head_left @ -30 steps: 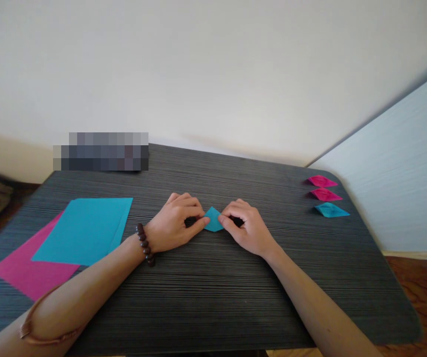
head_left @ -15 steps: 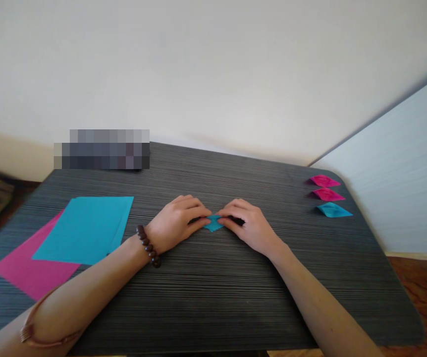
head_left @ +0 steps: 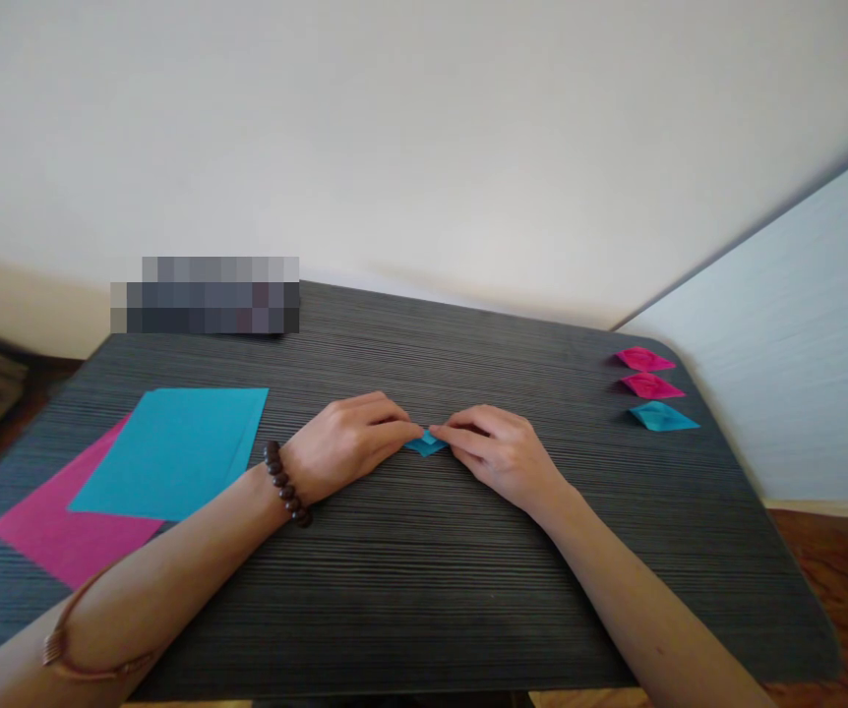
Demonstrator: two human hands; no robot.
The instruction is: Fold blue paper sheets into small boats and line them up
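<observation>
A small folded piece of blue paper [head_left: 426, 444] lies at the middle of the dark table, partly covered by fingertips. My left hand [head_left: 354, 438] pinches its left side, thumb and fingers pressed together. From the other side, my right hand [head_left: 502, 450] grips the right part of the same paper, its index finger and thumb close to the centre. A layered point shows on the near side of the paper. Off to the left rest flat blue sheets [head_left: 173, 452] over a pink sheet [head_left: 74, 526].
Two folded pink paper pieces [head_left: 645, 360] and a folded blue paper piece [head_left: 664, 416] sit in a column near the right edge of the table [head_left: 409, 610]. A blurred-out object [head_left: 207, 307] stands at the back left, before the wall [head_left: 424, 147].
The fingers have shifted on the blue paper, and a layered flap now shows at its near side. My right hand has moved slightly right and nearer to me.
</observation>
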